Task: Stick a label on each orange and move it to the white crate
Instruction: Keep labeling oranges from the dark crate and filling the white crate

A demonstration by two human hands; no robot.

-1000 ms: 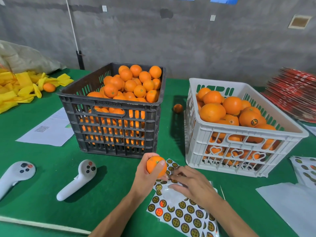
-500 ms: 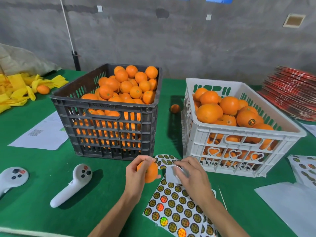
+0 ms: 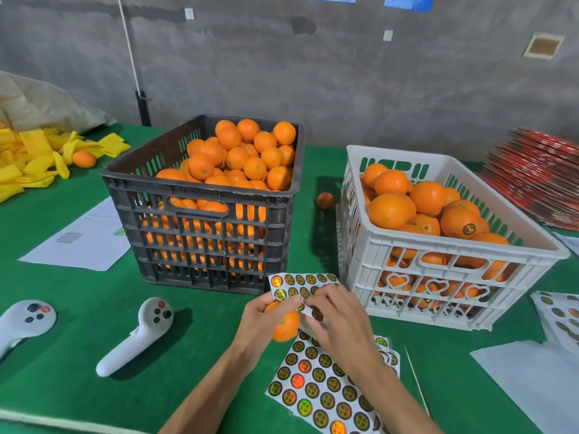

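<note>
Near the worktop's front edge: orange [image 3: 283, 325] gripped in curled left hand [image 3: 261, 321]; right hand [image 3: 336, 317] pinching the lifted label sheet [image 3: 305, 288]. Best to peel one label slowly, press flat onto bare peel, then across to the white crate [image 3: 451, 255].

Single head-worn, wide-angle view, looking forward and down across the green table [image 3: 194, 355]. It sits close above the grip, low at frame centre. Beyond the grip stand the black crate [image 3: 200, 220] to its left and the white crate [image 3: 438, 255] to its right, the grey wall [image 3: 344, 73] farthest back.
</note>
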